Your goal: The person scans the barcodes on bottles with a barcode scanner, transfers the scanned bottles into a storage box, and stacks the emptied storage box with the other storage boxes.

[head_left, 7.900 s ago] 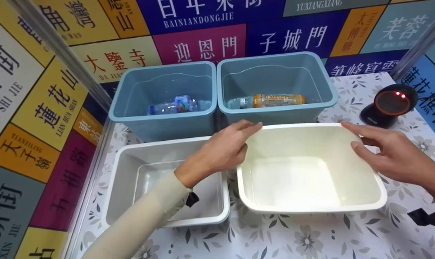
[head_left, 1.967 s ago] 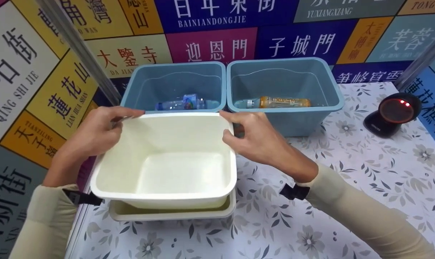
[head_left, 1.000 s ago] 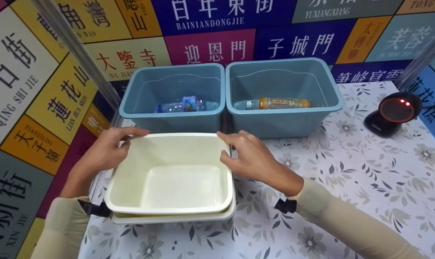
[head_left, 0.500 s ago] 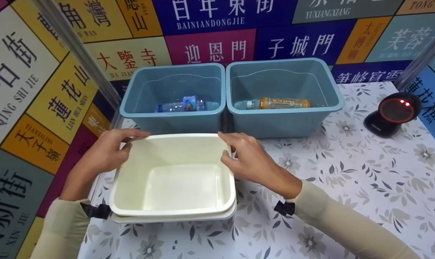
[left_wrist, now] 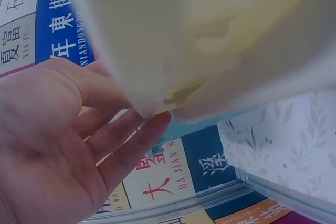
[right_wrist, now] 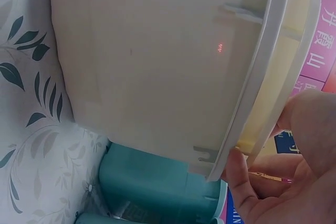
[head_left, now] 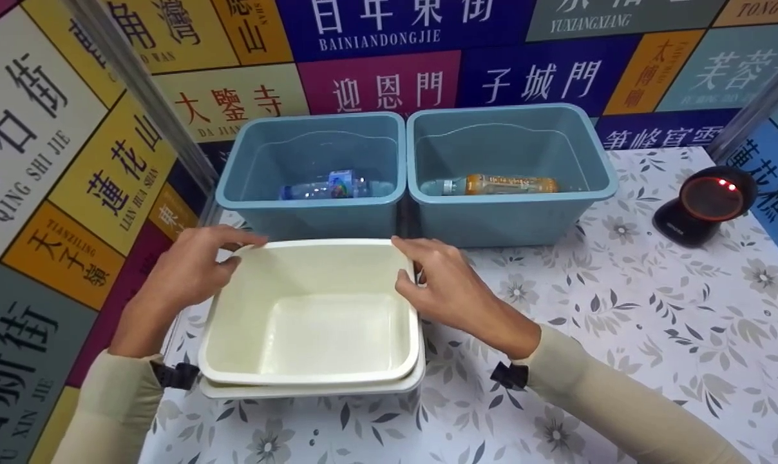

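From the head view, the upper white tub (head_left: pixel 312 316) sat nested in the lower white tub (head_left: pixel 312 388) on the bench (head_left: pixel 621 322), just before two blue bins (head_left: pixel 312 212). Only the wrist views showed fingertips (left_wrist: pixel 157 124) curled under the rim. The left hand (head_left: pixel 183 274) and right hand (head_left: pixel 447 290) each gripped a far corner, thumbs inside.

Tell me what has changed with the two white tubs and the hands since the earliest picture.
The cream tub, earlier on the right beside the white tub, was carried left and lowered into it; it now sits nested. The left hand and right hand still hold its far corners. The two blue bins with their bottles and the scanner stayed put.
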Demonstrator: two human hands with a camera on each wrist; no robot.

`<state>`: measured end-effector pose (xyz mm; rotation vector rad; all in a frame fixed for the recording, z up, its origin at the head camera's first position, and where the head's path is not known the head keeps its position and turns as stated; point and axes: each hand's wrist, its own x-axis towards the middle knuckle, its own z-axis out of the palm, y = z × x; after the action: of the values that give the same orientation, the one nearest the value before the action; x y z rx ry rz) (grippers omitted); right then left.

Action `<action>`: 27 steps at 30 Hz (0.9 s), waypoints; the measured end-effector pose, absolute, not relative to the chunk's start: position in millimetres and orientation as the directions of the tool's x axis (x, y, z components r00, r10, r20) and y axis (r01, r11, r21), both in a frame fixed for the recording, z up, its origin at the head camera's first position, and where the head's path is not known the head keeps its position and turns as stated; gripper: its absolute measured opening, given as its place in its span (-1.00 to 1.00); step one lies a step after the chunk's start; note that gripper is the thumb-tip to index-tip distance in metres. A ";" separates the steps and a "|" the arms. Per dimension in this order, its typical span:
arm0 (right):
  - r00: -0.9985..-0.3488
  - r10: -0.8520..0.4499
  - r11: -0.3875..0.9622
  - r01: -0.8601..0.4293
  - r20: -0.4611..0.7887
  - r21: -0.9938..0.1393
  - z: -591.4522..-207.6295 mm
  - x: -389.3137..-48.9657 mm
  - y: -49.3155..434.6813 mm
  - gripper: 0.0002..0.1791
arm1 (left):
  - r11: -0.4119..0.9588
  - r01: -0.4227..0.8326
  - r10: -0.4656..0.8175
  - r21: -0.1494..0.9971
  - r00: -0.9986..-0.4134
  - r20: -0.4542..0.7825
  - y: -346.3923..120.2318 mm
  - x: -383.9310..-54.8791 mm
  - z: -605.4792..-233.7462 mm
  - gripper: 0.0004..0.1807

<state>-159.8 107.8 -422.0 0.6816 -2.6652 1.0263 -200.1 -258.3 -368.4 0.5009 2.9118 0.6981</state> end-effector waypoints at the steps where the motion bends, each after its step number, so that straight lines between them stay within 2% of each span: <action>1: -0.874 -0.344 0.650 -0.485 0.342 -0.585 -421.9 -159.8 108.0 -0.43 | 0.844 0.284 0.333 0.455 -0.942 -0.030 -258.3 -199.8 -366.8 -0.54; 6: -0.881 -0.342 0.641 -0.473 0.327 -0.604 -421.7 -161.0 108.9 -0.45 | 0.856 0.263 0.307 0.446 -0.951 -0.029 -260.0 -199.8 -359.0 -0.61; 16: -0.908 -0.300 0.715 -0.417 0.292 -0.562 -418.6 -163.5 120.2 -0.43 | 0.855 0.293 0.308 0.428 -0.951 0.037 -252.6 -203.8 -343.6 -0.56; 22: -0.871 -0.296 0.705 -0.477 0.392 -0.525 -413.8 -167.9 133.9 -0.50 | 0.870 0.307 0.275 0.386 -0.951 0.138 -241.8 -204.1 -329.0 -0.43; 27: -0.820 -0.294 0.705 -0.533 0.491 -0.469 -402.2 -179.8 152.3 -0.55 | 0.897 0.284 0.238 0.339 -0.956 0.171 -232.8 -206.6 -316.0 -0.34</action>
<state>-179.8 152.3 -402.2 0.6421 -2.5322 0.8659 -206.6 -232.8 -316.0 0.4391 3.1820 0.5993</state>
